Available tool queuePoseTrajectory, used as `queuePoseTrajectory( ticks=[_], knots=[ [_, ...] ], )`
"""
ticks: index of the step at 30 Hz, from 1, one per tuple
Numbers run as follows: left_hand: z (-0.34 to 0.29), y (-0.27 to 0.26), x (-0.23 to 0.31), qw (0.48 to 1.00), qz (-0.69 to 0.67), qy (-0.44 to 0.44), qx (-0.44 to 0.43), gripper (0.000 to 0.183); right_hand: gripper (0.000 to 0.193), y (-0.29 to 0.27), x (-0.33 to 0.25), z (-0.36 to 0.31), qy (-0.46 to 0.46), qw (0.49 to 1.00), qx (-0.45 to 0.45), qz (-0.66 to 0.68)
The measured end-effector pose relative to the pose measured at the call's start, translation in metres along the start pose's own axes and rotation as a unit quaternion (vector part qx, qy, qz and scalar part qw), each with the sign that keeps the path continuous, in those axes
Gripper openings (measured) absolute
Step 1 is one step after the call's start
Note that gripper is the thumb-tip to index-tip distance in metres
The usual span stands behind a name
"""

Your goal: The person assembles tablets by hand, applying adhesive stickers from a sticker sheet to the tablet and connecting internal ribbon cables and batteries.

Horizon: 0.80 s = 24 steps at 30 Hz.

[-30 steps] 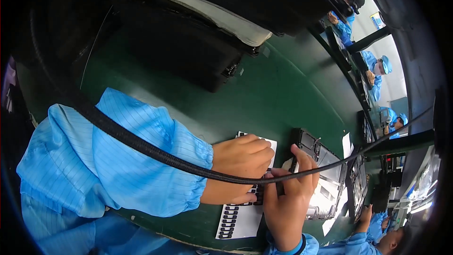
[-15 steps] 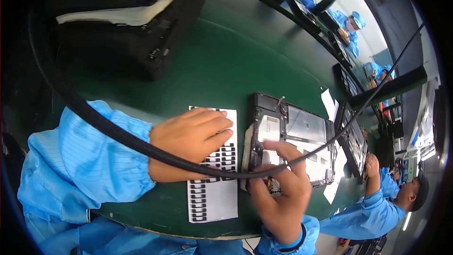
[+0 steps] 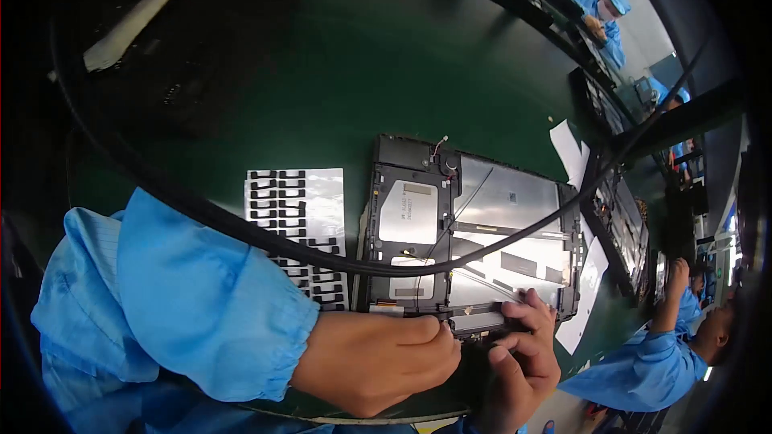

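Note:
A flat black electronic device [image 3: 507,209], its inner side showing silver metal plates and thin wires, lies on the green table. My left hand [image 3: 378,358] is at its near edge, thumb and fingertips pinched together; what they hold, if anything, is hidden. My right hand [image 3: 523,358] is beside it at the same edge, with bent fingers apart and some resting on the frame. Left of the device lies a white sheet [image 3: 326,193] with rows of small black die-cut stickers, partly covered by my left sleeve.
A black cable [image 3: 354,264] arcs across the view in front of the device. White paper strips [image 3: 571,153] and another dark device [image 3: 619,217] lie to the right. A co-worker in blue [image 3: 643,362] sits at the right. A dark bulky object [image 3: 161,72] stands far left.
My left hand has left the sticker sheet and moved right to the device's near edge. My right hand has drawn back from above the device to that edge, its fingers more bent.

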<state>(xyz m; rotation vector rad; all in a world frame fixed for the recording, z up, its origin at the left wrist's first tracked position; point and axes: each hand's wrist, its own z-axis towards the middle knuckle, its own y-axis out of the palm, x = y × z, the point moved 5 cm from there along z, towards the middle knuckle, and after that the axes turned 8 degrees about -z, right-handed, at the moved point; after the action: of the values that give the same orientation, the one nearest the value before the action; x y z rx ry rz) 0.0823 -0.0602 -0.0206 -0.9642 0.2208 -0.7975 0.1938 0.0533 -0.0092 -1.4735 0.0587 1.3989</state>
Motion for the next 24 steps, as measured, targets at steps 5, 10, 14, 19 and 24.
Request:
queuePoseTrajectory(
  ticks=[5, 10, 14, 19, 24],
  knots=[
    [0.0, -0.004, 0.0, 1.0, -0.004, -0.013, 0.017, 0.024, 0.008, 0.0, -0.006, 0.004, -0.009, 0.998, -0.03, -0.045],
    [0.003, -0.005, 0.001, 0.999, -0.001, -0.032, -0.019, 0.025, 0.007, 0.0, -0.01, 0.008, -0.005, 0.998, -0.042, -0.045],
    [0.004, -0.007, 0.002, 0.999, 0.007, -0.031, -0.032, 0.026, 0.007, 0.001, -0.01, 0.008, -0.008, 0.997, -0.046, -0.066],
    [0.005, -0.001, 0.001, 1.0, 0.016, -0.008, -0.008, 0.03, 0.006, 0.004, -0.008, 0.008, -0.002, 0.997, -0.039, -0.059],
    [0.008, 0.007, 0.004, 0.997, 0.059, -0.021, -0.052, 0.03, 0.005, -0.003, -0.015, 0.008, -0.029, 0.994, -0.038, -0.094]
  ],
)
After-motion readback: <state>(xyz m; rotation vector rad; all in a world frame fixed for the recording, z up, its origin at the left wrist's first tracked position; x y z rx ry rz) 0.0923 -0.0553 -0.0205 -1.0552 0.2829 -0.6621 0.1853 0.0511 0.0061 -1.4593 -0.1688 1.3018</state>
